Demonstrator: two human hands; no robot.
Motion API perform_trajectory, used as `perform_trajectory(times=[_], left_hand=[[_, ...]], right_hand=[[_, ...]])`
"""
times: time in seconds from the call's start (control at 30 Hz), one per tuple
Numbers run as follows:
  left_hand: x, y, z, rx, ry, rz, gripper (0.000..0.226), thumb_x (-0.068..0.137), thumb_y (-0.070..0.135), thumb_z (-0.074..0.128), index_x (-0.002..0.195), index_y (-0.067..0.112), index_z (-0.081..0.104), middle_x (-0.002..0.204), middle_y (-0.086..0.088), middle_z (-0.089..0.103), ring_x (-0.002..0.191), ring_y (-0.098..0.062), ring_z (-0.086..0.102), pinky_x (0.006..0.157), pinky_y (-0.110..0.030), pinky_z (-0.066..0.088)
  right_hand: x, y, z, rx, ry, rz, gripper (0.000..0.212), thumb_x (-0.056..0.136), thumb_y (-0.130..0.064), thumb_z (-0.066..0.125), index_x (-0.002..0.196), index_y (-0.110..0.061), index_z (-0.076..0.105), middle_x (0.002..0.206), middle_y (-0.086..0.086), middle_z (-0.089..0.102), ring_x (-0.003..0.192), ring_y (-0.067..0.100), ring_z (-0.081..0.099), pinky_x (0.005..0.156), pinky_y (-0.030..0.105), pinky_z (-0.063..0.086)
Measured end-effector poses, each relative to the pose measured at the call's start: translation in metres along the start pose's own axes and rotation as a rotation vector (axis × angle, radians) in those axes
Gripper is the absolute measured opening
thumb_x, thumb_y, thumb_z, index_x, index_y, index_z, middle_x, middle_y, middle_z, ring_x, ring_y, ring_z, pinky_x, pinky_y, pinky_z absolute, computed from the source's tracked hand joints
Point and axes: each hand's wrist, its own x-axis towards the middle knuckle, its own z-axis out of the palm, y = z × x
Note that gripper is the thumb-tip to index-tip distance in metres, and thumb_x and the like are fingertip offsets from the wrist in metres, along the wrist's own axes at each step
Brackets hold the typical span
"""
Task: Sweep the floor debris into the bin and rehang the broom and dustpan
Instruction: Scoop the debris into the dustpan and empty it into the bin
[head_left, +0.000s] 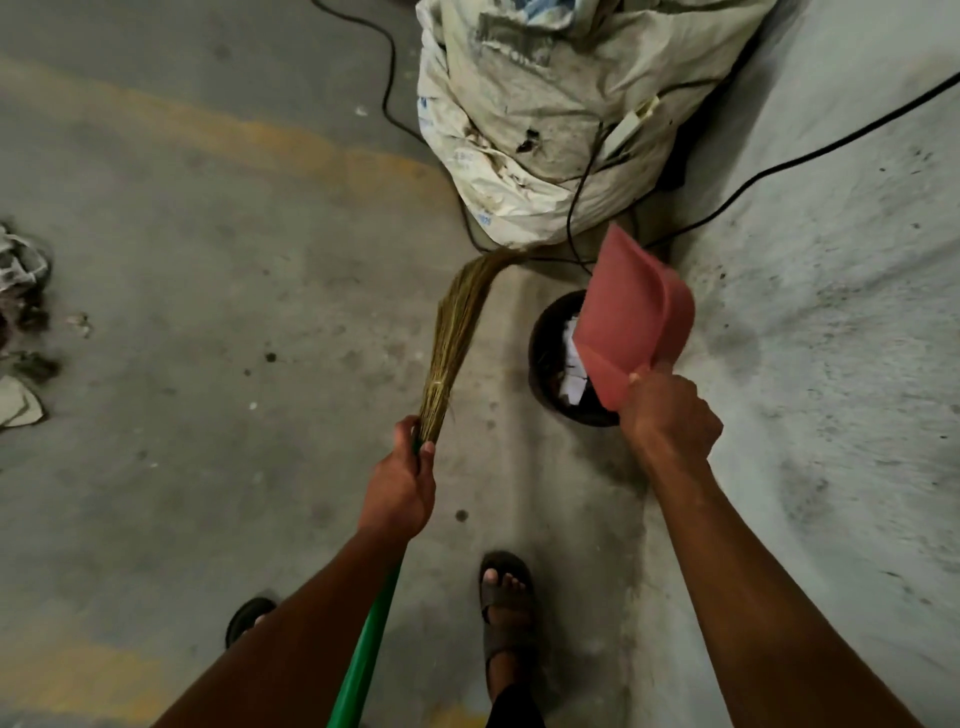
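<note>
My left hand (402, 486) grips the broom (457, 332) where its green handle meets the straw head; the bristles trail forward on the floor toward the sack. My right hand (667, 415) holds the red dustpan (636, 322) by its rear, tipped steeply over the round dark bin (545, 353). White paper scraps lie inside the bin. The dustpan covers the bin's right half.
A large dirty white sack (545, 114) stands just beyond the bin, with black cables (779, 166) draped over it and across the floor. A light wall rises at the right. Debris and paper scraps (21, 322) lie at the far left. My sandalled feet are below.
</note>
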Motion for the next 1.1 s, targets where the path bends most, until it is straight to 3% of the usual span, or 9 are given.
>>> perform_trajectory(times=[0.13,0.4,0.47,0.57,0.63,0.7,0.83,0.93,1.1], left_hand=[[0.002,-0.025,-0.027,0.053,-0.005,-0.002,0.044,0.110,0.035,0.043,0.152,0.034,0.030,0.077,-0.001,0.063,0.059,-0.014,0.061,0.047,-0.021,0.043],[0.053,-0.089,-0.074,0.253,-0.134,-0.135,0.057,0.106,0.028,0.050,0.160,0.026,0.031,0.124,-0.018,0.067,0.102,-0.036,0.067,0.088,-0.045,0.059],[0.065,-0.114,-0.098,0.258,-0.120,-0.241,0.055,0.104,0.028,0.050,0.157,0.023,0.036,0.121,-0.020,0.068,0.100,-0.039,0.069,0.088,-0.048,0.061],[0.073,-0.164,-0.150,0.226,-0.038,-0.375,0.055,0.101,0.027,0.048,0.155,0.022,0.039,0.118,-0.022,0.068,0.097,-0.042,0.071,0.086,-0.050,0.062],[0.072,-0.200,-0.190,0.214,0.019,-0.442,0.056,0.100,0.026,0.048,0.155,0.022,0.039,0.117,-0.023,0.068,0.097,-0.042,0.071,0.087,-0.050,0.062],[0.069,-0.236,-0.236,0.221,0.075,-0.519,0.058,0.099,0.028,0.049,0.156,0.023,0.037,0.116,-0.022,0.067,0.094,-0.040,0.071,0.086,-0.048,0.063],[0.047,-0.282,-0.310,0.207,0.200,-0.618,0.061,0.106,0.029,0.045,0.163,0.023,0.025,0.122,-0.023,0.060,0.092,-0.030,0.056,0.085,-0.044,0.054],[0.025,-0.293,-0.344,0.173,0.299,-0.563,0.061,0.109,0.033,0.041,0.165,0.024,0.019,0.120,-0.024,0.058,0.089,-0.029,0.051,0.083,-0.042,0.047],[0.012,-0.314,-0.373,0.119,0.326,-0.434,0.061,0.106,0.036,0.046,0.163,0.030,0.025,0.114,-0.019,0.059,0.097,-0.040,0.062,0.088,-0.044,0.053]], right_hand=[[-0.021,-0.037,0.006,0.128,0.015,0.032,0.050,0.105,-0.038,0.049,0.146,-0.011,0.043,0.130,0.021,0.064,0.113,0.047,0.065,0.092,0.054,0.052],[-0.075,-0.150,0.071,0.397,-0.134,-0.044,0.037,0.109,-0.039,0.042,0.123,-0.009,0.058,0.125,0.026,0.066,0.115,0.047,0.063,0.090,0.047,0.049],[-0.091,-0.180,0.097,0.492,-0.219,-0.071,0.040,0.106,-0.044,0.043,0.112,-0.011,0.063,0.117,0.019,0.073,0.110,0.043,0.067,0.090,0.047,0.051],[-0.116,-0.226,0.142,0.677,-0.342,-0.021,0.044,0.095,-0.058,0.045,0.091,-0.019,0.064,0.091,0.003,0.078,0.076,0.033,0.069,0.075,0.054,0.061],[-0.139,-0.260,0.156,0.775,-0.414,-0.004,0.041,0.101,-0.053,0.049,0.096,-0.017,0.066,0.088,0.001,0.074,0.057,0.021,0.058,0.049,0.038,0.054],[-0.162,-0.297,0.164,0.820,-0.470,-0.004,0.037,0.106,-0.045,0.050,0.100,-0.013,0.066,0.087,0.001,0.071,0.048,0.016,0.051,0.040,0.025,0.041],[-0.197,-0.357,0.178,0.869,-0.549,-0.041,0.034,0.109,-0.041,0.048,0.091,-0.015,0.058,0.086,0.003,0.064,0.047,0.013,0.044,0.042,0.023,0.036],[-0.222,-0.398,0.181,0.853,-0.592,-0.086,0.034,0.110,-0.042,0.045,0.092,-0.015,0.055,0.088,0.005,0.061,0.046,0.012,0.042,0.042,0.022,0.036],[-0.265,-0.464,0.176,0.830,-0.681,-0.163,0.028,0.111,-0.039,0.044,0.101,-0.015,0.055,0.091,0.004,0.058,0.047,0.011,0.041,0.040,0.020,0.035]])
